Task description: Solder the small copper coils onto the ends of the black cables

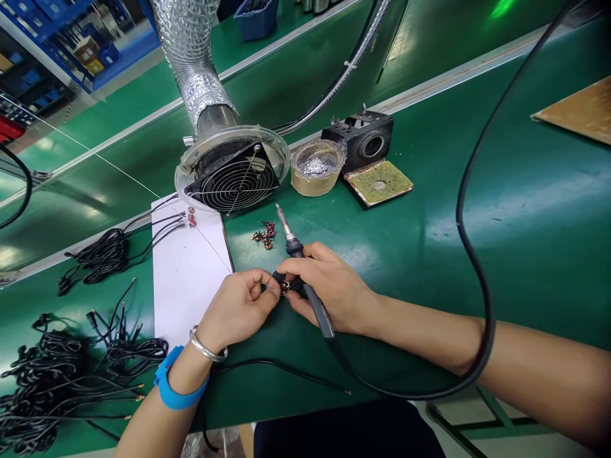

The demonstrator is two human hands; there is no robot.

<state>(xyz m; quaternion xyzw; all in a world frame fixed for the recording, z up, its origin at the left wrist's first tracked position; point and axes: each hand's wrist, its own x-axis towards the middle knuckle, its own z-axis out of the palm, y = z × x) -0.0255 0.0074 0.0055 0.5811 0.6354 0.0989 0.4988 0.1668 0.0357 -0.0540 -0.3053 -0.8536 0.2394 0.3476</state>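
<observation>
My right hand point(329, 286) is closed round the black handle of a soldering iron point(293, 245), whose metal tip points up and away toward the fan. Its fingertips also touch a small copper-wound coil point(286, 285). My left hand point(238, 308) pinches that same coil from the left, fingers curled; a blue strap and a metal bangle ring its wrist. A thin black wire point(281, 367) runs from under my left hand across the green mat. Several more small coils point(265, 235) lie just beyond my hands.
A fume fan point(233, 178) on a foil duct stands ahead. Beside it are a tub of solder dross point(317, 168), an iron stand point(365, 137) and a sponge point(379, 182). White paper point(186, 273) and bundles of black leads point(62, 375) lie left. The iron's cable point(470, 254) loops right.
</observation>
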